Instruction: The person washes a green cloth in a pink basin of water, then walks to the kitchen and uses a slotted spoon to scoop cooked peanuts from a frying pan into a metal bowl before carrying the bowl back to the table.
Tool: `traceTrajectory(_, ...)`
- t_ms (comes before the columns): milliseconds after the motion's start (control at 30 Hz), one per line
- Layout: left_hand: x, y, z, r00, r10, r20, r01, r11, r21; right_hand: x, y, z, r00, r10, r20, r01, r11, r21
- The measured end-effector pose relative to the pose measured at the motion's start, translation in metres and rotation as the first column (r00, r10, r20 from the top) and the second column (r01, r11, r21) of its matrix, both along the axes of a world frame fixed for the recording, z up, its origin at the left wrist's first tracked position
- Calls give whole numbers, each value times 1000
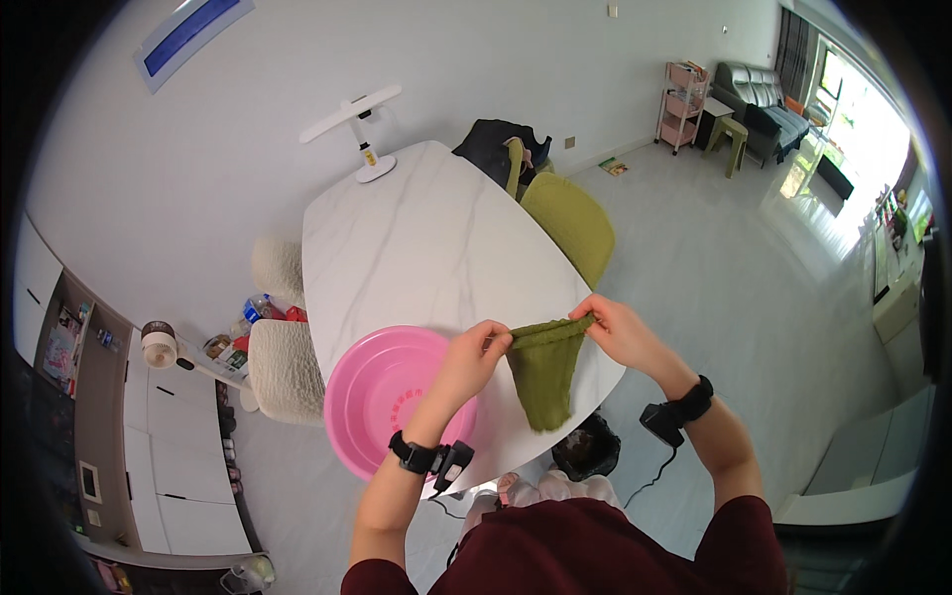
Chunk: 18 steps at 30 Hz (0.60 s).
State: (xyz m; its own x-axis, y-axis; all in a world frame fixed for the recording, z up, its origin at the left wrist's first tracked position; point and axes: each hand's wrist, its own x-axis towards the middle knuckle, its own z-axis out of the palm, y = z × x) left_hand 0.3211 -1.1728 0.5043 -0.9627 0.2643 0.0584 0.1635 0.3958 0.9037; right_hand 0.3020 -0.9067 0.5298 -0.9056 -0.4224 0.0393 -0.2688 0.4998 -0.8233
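Observation:
A green cloth piece [547, 379] with a gathered upper edge hangs stretched between my two hands, over the near right part of the white marble-patterned table [416, 245]. My left hand [480, 357] pinches the left end of its gathered edge between thumb and fingers. The right end of that edge is pinched by my right hand [617, 331]. Left of the cloth, a pink plastic basin [364, 401] with red writing inside stands at the table's near left edge, partly hidden behind my left forearm.
A white desk lamp [375, 169] stands at the table's far end. Green chairs [569, 223] line the right side, with a dark bag on one; cream chairs [286, 368] line the left. A black-lined bin [587, 446] is below the near edge, and a fan [160, 346] stands at left.

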Motion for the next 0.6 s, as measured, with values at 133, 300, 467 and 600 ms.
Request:
traceTrajectory(133, 24, 6, 7, 984, -53, -168, 43, 997, -66, 10, 12, 1, 990, 65, -129, -69, 997, -32)
traceTrajectory(300, 60, 16, -50, 981, -153, -117, 116, 955, -274, 44, 31, -58, 982, 179, -54, -176, 983, 59)
traceTrajectory(467, 97, 27, -135, 936, -231, 265, 297, 923, -246, 85, 42, -140, 938, 270, 216, -290, 955, 69)
traceTrajectory(600, 92, 32, -156, 886, -183, 426, 286, 939, -191, 82, 43, -167, 913, 235, 333, -270, 961, 63)
